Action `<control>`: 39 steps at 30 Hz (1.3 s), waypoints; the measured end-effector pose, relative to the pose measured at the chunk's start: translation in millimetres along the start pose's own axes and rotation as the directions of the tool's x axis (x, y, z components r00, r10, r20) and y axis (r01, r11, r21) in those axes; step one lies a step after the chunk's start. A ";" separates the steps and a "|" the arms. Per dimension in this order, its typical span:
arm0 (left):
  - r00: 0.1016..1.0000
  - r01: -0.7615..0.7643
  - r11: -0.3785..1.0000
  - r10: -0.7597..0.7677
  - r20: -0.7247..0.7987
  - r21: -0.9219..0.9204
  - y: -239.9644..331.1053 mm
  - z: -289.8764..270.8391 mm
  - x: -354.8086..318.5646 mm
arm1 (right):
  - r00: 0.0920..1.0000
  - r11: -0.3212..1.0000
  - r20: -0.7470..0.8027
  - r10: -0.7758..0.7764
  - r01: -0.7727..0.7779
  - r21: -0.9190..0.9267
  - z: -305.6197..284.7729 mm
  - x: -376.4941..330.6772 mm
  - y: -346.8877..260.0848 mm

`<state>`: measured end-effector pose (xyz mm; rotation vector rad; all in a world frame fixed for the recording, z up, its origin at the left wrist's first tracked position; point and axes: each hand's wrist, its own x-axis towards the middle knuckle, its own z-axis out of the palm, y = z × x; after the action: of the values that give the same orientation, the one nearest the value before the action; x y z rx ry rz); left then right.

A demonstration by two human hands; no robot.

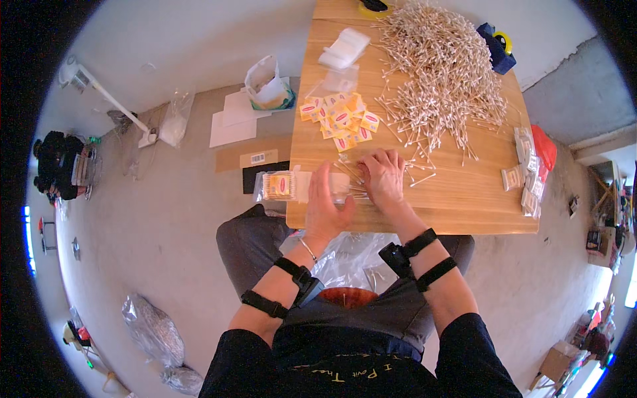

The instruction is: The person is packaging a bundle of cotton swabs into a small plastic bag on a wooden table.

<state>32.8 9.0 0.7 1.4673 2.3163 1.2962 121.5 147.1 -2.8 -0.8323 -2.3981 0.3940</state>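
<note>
Left hand point(325, 211): thumb spread wide, apparently empty.
Right hand point(383, 178): curled over loose swabs point(359, 193); cannot tell whether pinching.
Swab pile point(443, 73): one o'clock from right hand.
Swab gathering: apparent step.
Next swab move: likely calls for alignment.

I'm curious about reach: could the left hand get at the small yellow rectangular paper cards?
Likely yes: the left hand is close to the yellow cards, and nothing tall stands between them.
</note>
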 end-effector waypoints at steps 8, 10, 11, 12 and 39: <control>0.998 0.039 0.994 -0.043 -0.039 -0.106 -1.7 1.9 -1.5 | 0.987 0.992 0.117 -0.111 0.103 0.077 0.1 -4.2 -9.2; 0.999 0.025 0.995 -0.028 -0.031 -0.092 -2.9 1.7 -1.5 | 0.986 0.992 0.126 -0.107 0.097 0.085 -1.3 -3.6 -8.9; 1.000 0.012 0.997 -0.014 -0.022 -0.077 -3.7 1.6 -1.5 | 0.985 0.991 0.136 -0.103 0.090 0.094 -2.2 -3.3 -8.6; 1.000 0.013 0.997 -0.015 -0.022 -0.078 -3.7 1.0 -1.2 | 0.985 0.991 0.136 -0.103 0.091 0.094 -3.9 -2.5 -7.3; 0.956 -0.203 0.895 0.094 0.277 0.398 10.9 1.4 4.1 | 0.993 0.991 -0.020 0.119 -0.120 -0.054 -50.0 -56.5 -4.2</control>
<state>38.9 14.9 8.8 1.8419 2.4457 0.5937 186.0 112.2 15.5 -1.0035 -2.3595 0.3677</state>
